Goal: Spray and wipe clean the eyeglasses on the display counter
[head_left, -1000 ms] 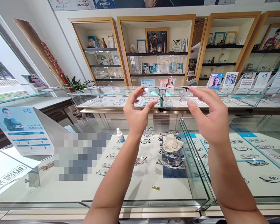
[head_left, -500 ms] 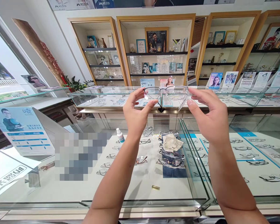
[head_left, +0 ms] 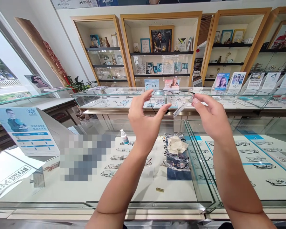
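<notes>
A pair of thin-framed eyeglasses [head_left: 175, 93] is held up above the glass counter, lenses facing me. My left hand [head_left: 144, 119] grips its left end between thumb and fingers. At the right end, my right hand [head_left: 211, 116] pinches the frame. A small clear tag or wrapper [head_left: 179, 110] hangs below the right lens. Below the hands, a crumpled cream cloth [head_left: 177, 145] lies over a row of glasses on the counter. The white spray bottle [head_left: 124, 137] stands left of my left forearm.
The glass display counter [head_left: 145, 205] holds rows of eyeglasses. A small gold object [head_left: 160, 190] lies near its front. At the left stands a blue-and-white sign [head_left: 26, 130]. Beyond are another glass counter [head_left: 105, 112] and wooden wall shelves [head_left: 160, 14].
Both hands still hold the glasses. The glasses and my left hand have shifted slightly right, and the hanging tag has swung left. The view has moved a little.
</notes>
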Demonstrator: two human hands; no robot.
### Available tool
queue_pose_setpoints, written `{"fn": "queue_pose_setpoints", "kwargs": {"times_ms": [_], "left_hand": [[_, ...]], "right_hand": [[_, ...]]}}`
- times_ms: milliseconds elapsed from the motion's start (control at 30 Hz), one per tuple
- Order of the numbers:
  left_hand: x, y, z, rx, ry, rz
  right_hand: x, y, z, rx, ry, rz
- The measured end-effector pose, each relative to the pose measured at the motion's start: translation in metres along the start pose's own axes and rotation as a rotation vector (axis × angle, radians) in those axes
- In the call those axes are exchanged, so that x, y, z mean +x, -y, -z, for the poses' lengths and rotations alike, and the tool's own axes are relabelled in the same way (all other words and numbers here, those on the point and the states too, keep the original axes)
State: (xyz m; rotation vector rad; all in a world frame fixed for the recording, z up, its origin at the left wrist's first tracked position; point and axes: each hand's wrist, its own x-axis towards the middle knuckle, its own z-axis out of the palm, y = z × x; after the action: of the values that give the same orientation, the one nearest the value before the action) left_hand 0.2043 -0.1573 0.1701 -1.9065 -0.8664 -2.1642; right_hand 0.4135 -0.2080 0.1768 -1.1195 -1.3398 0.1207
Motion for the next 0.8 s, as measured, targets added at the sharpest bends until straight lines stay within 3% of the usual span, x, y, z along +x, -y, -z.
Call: {"fn": "queue_pose_setpoints", "kwargs": {"times_ms": [133, 433, 800], "left_hand": [[0.0, 0.005, -0.002, 0.038, -0.031, -0.107], [0.008, 0.047, -0.018, -0.181, -0.114, -0.235], [0.01, 0.071, -0.029, -0.387, 0.019, -0.193]], "right_hand": [[0.002, -0.004, -0.001, 0.058, 0.009, 0.039], [0.003, 0.002, -0.005, 0.174, -0.047, 0.294], [-0.001, 0.009, -0.005, 0.196, -0.104, 0.305]]}}
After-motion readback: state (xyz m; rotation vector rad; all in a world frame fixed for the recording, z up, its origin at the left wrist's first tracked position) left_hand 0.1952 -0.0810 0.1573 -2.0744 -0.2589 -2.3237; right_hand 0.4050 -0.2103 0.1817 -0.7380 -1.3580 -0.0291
